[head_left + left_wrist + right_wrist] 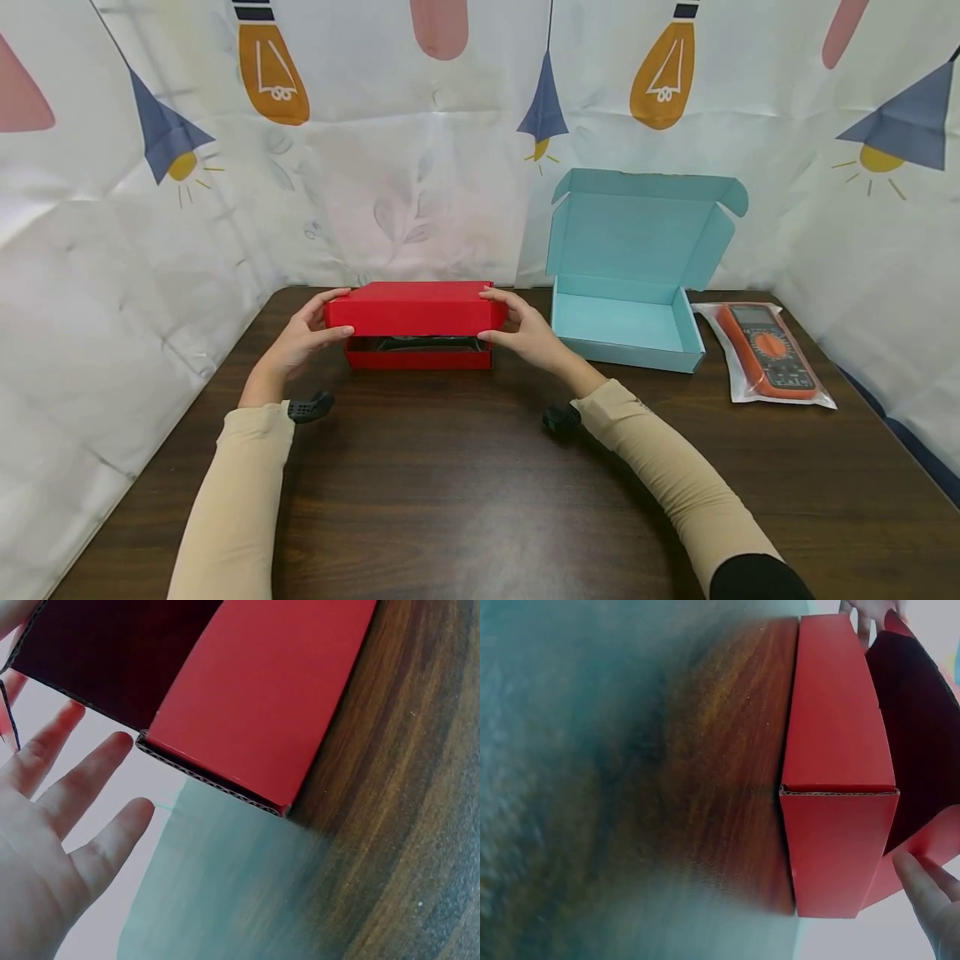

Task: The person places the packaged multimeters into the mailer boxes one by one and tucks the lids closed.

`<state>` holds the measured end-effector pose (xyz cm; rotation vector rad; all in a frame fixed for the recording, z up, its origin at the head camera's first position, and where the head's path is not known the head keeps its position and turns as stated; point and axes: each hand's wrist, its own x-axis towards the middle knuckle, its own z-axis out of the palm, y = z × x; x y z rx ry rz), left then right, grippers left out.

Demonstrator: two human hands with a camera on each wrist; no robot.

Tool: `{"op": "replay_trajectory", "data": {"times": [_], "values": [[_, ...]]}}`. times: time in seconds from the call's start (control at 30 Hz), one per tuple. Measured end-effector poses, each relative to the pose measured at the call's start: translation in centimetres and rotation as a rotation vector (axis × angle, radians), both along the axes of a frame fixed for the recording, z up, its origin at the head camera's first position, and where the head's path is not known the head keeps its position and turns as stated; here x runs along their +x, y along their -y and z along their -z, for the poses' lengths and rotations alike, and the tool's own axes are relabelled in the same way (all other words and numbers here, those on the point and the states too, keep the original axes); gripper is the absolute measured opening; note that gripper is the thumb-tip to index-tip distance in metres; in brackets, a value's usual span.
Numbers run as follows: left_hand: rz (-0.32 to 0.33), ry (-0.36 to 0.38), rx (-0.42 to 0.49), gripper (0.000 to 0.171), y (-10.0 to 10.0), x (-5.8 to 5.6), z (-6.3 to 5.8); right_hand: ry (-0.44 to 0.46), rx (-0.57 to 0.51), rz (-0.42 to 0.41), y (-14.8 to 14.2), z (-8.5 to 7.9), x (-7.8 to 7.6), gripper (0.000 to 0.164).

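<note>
A red cardboard box (418, 359) stands near the back of the table, its lid (416, 317) partly raised. At the lid's left end my left hand (300, 335) holds the side, thumb by the front panel and fingers along the top. The right hand (528, 333) grips the opposite end in a similar way. In the left wrist view, several fingers (90, 776) are spread beside the box. Through the gap under the lid shows a dark item (431, 342), mostly hidden. The right wrist view shows the red side wall (840, 851) and the right fingers at the lid's side flap (930, 840).
Right of the red box stands an open light-blue cardboard box (622, 354), its lid upright against the patterned curtain (465, 200). Farther right, an orange multimeter (768, 350) lies in a clear plastic bag. All rest on the dark wooden table (450, 467).
</note>
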<state>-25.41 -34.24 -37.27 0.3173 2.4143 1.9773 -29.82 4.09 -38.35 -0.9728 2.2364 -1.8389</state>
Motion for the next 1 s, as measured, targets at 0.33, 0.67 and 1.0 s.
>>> {"op": "replay_trajectory", "data": {"times": [0.33,0.67,1.0], "values": [[-0.010,-0.010,-0.060,0.066,0.12,0.16,0.34,-0.029,0.035,0.006,-0.05,0.16,0.23,0.063],[-0.011,-0.005,-0.065,0.068,-0.20,0.39,0.50,-0.038,0.052,0.008,-0.07,0.24,0.08,0.061],[-0.010,-0.034,-0.055,0.066,-0.52,0.12,0.82,-0.053,0.075,0.020,-0.04,0.29,0.03,0.060]]}}
